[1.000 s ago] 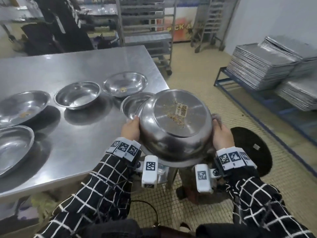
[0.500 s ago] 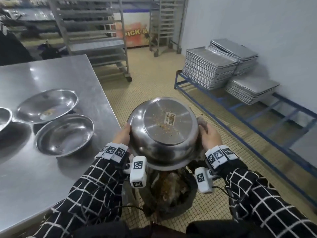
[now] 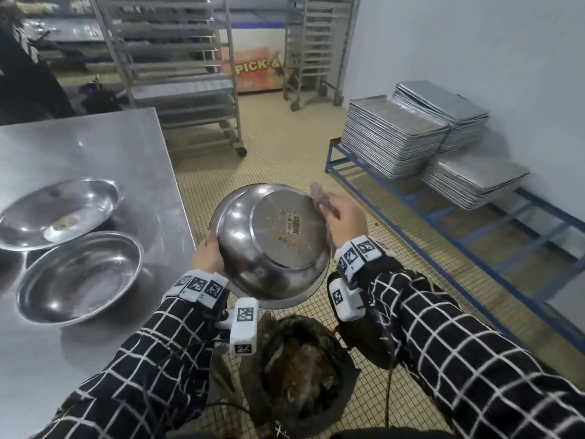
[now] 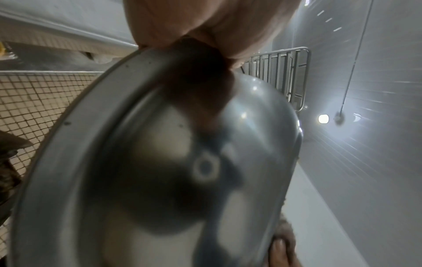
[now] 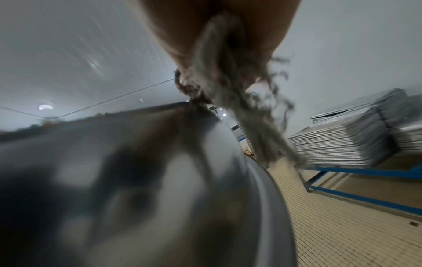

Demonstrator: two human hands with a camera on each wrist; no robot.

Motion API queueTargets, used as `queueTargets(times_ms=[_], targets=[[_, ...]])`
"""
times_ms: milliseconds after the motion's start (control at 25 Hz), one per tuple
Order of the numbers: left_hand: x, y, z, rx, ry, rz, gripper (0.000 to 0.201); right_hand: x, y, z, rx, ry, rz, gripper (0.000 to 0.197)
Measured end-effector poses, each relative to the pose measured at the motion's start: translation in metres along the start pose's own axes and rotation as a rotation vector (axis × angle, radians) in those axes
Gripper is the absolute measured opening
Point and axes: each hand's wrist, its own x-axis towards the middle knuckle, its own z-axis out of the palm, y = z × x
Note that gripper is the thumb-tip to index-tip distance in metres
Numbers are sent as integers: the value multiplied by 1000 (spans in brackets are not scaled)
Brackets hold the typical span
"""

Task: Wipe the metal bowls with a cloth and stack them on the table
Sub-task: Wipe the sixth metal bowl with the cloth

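As held, hands (image 3: pixel 207 255) flanking bowl (image 3: pixel 272 245)

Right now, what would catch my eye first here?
An upturned bowl held over a bin, crumbs and a sticker on its base. The left hand grips its rim; the right hand holds a cloth against its edge. Two more bowls sit on the table at left.
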Motion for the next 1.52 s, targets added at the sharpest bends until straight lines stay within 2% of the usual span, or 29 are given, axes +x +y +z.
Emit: queueTargets(times_ms=[160, 400, 440, 520, 600, 680, 760, 880, 1080, 1120, 1160, 1200, 1280, 1360, 1400, 1440, 1520], targets=[[-2, 30, 5, 18, 26, 68, 55, 17, -16, 18, 96, -91, -113, 33], [15, 57, 11, 64, 40, 136, 50, 1, 18, 16, -152, -408, -318, 33], [19, 58, 11, 60, 45, 160, 49, -4, 21, 14, -162, -452, -305, 32], [19, 64, 11, 42, 43, 192, 46, -7, 18, 9, -45, -427, -106, 32], [22, 66, 10, 28, 24, 233, 43, 5, 4, 7, 40, -251, 85, 31], [24, 68, 10, 41, 6, 268, 40, 27, -13, 9, 67, -157, 147, 32], [24, 70, 13, 40, -22, 283, 35, 45, -30, 14, 115, -158, 103, 35], [20, 75, 17, 8, -56, 276, 30, 47, -39, 29, 62, -222, -38, 37], [19, 80, 15, 18, -27, 242, 39, -4, -17, 39, -77, -422, -307, 42], [19, 80, 14, 13, -20, 241, 38, -15, -8, 37, -107, -467, -285, 42], [18, 78, 13, 1, -17, 241, 38, -25, -1, 34, -104, -489, -201, 41], [18, 77, 13, -9, -10, 245, 37, -34, 5, 31, -55, -465, -53, 41], [14, 73, 14, -34, 2, 252, 33, -47, 10, 30, 130, -264, 247, 36], [9, 72, 17, -69, -4, 258, 29, -52, 0, 33, 226, 9, 337, 33], [4, 72, 20, -82, -21, 259, 29, -54, -12, 35, 274, 77, 308, 35], [-1, 72, 24, -85, -42, 261, 29, -55, -26, 40, 301, 89, 218, 38], [-13, 75, 29, -91, -83, 273, 29, -51, -48, 52, 179, 30, -58, 47]])
